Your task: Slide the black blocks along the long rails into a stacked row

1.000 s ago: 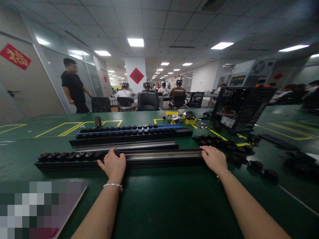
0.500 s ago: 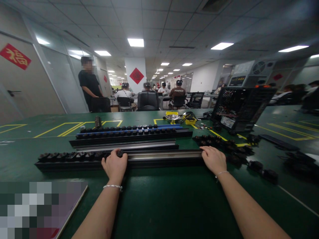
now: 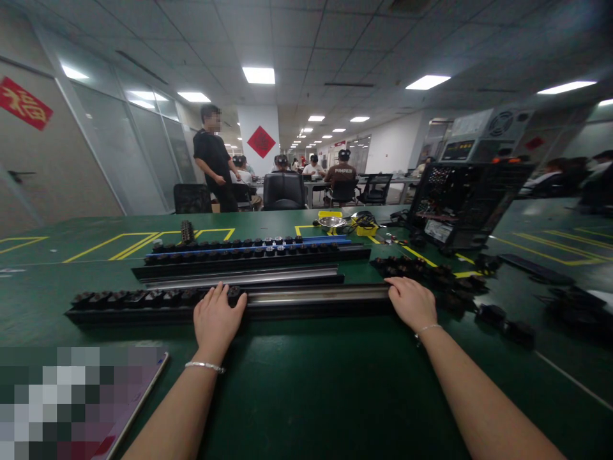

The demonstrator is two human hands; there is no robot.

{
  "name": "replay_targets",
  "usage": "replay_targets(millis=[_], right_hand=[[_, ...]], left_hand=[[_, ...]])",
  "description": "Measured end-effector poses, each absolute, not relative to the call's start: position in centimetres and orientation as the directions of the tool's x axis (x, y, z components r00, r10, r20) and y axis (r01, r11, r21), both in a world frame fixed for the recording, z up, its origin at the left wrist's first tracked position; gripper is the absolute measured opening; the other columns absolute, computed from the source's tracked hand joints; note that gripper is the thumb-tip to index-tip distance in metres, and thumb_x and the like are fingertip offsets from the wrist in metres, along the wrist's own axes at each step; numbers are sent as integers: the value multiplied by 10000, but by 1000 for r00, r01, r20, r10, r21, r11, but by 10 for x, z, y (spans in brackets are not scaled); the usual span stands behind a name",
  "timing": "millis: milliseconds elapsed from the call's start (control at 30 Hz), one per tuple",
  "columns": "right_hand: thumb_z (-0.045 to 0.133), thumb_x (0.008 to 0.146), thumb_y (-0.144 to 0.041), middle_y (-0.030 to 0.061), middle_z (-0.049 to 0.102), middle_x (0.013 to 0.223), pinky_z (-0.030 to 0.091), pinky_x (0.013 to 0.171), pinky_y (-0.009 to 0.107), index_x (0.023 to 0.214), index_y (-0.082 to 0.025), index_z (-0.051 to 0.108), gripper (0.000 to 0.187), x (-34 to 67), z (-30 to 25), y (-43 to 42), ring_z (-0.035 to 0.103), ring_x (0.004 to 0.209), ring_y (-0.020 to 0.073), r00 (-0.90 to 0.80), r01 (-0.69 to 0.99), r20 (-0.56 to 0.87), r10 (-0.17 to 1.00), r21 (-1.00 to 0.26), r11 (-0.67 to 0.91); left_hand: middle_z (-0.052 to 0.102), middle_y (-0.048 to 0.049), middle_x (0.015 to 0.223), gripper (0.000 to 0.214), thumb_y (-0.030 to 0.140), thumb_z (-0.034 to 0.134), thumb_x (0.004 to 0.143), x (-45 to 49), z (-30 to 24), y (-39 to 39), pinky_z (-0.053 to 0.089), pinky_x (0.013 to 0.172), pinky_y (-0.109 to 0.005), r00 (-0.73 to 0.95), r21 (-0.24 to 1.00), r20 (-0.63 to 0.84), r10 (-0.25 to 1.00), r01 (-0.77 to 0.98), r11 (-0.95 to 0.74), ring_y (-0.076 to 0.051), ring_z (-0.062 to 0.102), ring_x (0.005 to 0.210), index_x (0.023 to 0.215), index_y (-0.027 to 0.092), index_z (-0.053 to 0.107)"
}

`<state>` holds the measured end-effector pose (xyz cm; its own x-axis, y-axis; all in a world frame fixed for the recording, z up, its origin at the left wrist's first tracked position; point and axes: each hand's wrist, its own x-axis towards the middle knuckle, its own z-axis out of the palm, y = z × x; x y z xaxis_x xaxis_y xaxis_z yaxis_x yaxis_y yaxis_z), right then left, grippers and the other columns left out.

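Note:
A long black rail with a shiny metal strip along its top lies across the green table in front of me. On its left half sits a row of small black blocks. My left hand is over the row's right end, with a black block between thumb and fingers. At the rail's right end, my right hand grips the rail, its fingertips over the far side and mostly hidden. Behind it lie a shorter metal-topped rail and a blue-striped rail bearing more black blocks.
Loose black blocks lie to the right. An open computer case stands at the back right, near a metal bowl and yellow container. A flat panel, partly blurred, lies front left. A person stands beyond the table.
My left hand's fingers have straightened somewhat, and its wrist has shifted left. My right hand stays at the rail's end. The standing person has moved right.

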<state>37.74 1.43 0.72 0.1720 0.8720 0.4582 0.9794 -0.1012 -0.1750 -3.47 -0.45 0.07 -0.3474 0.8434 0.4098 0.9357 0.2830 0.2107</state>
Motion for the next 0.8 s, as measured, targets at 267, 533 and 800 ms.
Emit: replay_targets(millis=[267,533,800], right_hand=[[313,855,-264,28,632,1223,373,977,413,1104,-249,671,437,378,8,14,515,1174,218,167,981,448,878,-162,-105],[311,857,-273,26,634,1217,381,968,403,1104,-256,672,438,379,8,15,511,1179,213,161,983,446,880,-150,-104],[302,861,-274,34,632,1218,372,966,405,1101,-251,671,440,377,10,13,500,1187,215,163,982,434,886,-161,-101]], left_hand=[[489,-70,1404,648,532,331,848,-33,3,-5,283,1077,-399,-340,193,400,851,939,285,-249,374,1333,1298,112,532],[483,-60,1409,643,536,321,854,-32,2,-6,268,1086,-425,-325,183,405,855,945,272,-260,362,1338,1304,127,529],[491,-53,1403,591,528,345,860,-32,1,-6,268,1083,-432,-316,165,415,853,948,271,-261,369,1333,1288,175,552]])
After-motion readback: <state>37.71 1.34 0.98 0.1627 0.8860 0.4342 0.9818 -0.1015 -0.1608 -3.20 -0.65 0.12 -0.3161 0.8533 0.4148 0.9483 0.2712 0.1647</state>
